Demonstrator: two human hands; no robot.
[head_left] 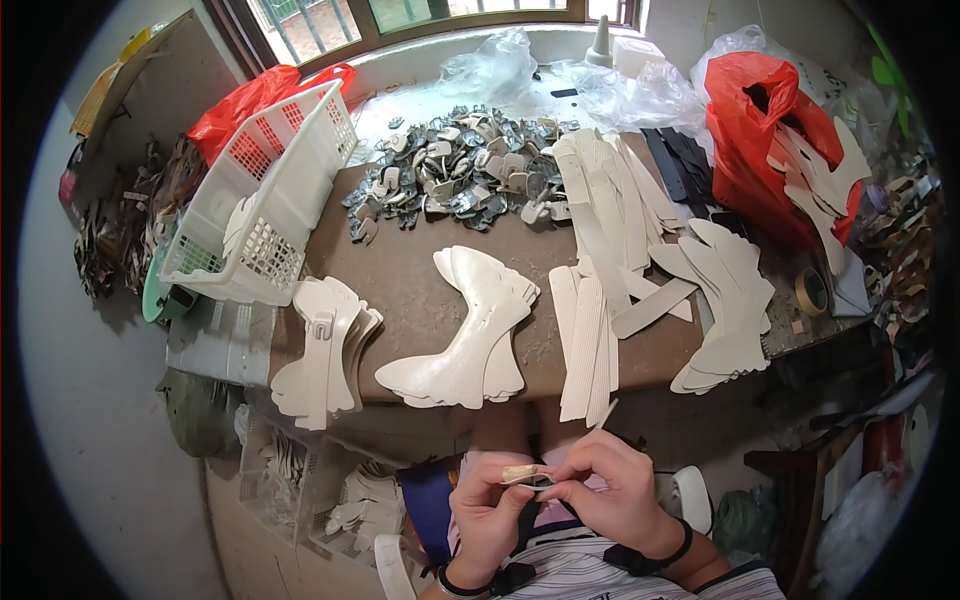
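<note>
Above my lap, in front of the table edge, both hands meet with their fingertips pinched together. My left hand (pixel 487 510) grips a small cream buckle (pixel 520 473) between thumb and fingers. My right hand (pixel 612 490) is closed on a thin cream strap (pixel 607 413), whose end sticks up past the knuckles. The strap's other end seems to meet the buckle, but fingers hide the join. Closest on the table are ribbed cream strips (pixel 583 345) and a stack of curved cream cut-out pieces (pixel 470 330).
A heap of buckles (pixel 455 165) covers the table's back middle. A white basket (pixel 270 200) stands at left, near more cut-out pieces (pixel 325 350). On the right lie long strips (pixel 600 190), another stack of curved pieces (pixel 715 305), a red bag (pixel 750 150) and a tape roll (pixel 811 294).
</note>
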